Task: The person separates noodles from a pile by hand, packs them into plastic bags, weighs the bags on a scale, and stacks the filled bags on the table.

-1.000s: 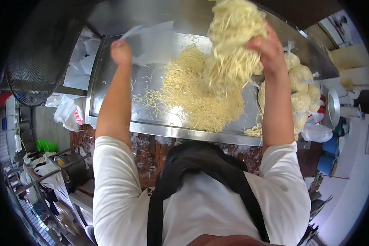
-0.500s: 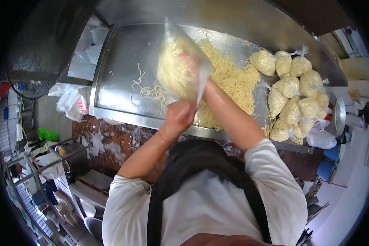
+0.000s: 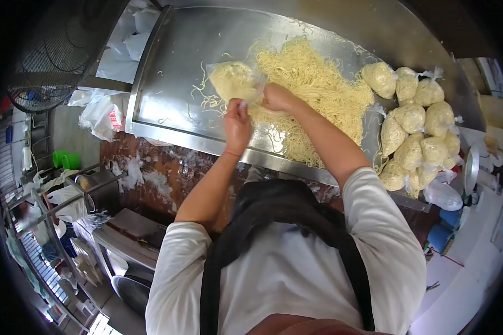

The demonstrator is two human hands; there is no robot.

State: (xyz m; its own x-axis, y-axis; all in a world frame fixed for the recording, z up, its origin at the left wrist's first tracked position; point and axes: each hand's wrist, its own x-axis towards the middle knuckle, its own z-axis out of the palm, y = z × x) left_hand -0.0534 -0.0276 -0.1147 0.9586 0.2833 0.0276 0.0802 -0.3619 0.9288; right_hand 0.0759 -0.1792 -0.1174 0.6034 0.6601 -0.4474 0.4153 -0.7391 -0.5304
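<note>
Evidently, the bag of noodles point(image 3: 228, 78) is held just ahead of both hands, its rounded end set forward and to the left, its gathered mouth drawn back toward the right. By the left hand point(image 3: 238, 124) the near edge is met from below, the fingers being narrowed to a pinch on the film; by the right hand point(image 3: 278, 98) the mouth side is met, the fingers being curled into a fist on the film. Neither hand is placed clearly nearer, as both are set against the bag. Because of the blur, it cannot be told whether the bag's underside is rested on the steel table point(image 3: 185, 111) or lifted above it.

To the right, the bag is closely bordered by a loose noodle heap point(image 3: 324, 95), which is spread partly behind the right forearm. To its left, bare metal is marked only by stray strands. Knotted filled bags point(image 3: 411, 118) are clustered at the table's right end, well apart from the hands, while a mesh-guarded fan point(image 3: 49, 72) is set off to the left, above a wet red-brown floor point(image 3: 170, 178)
</note>
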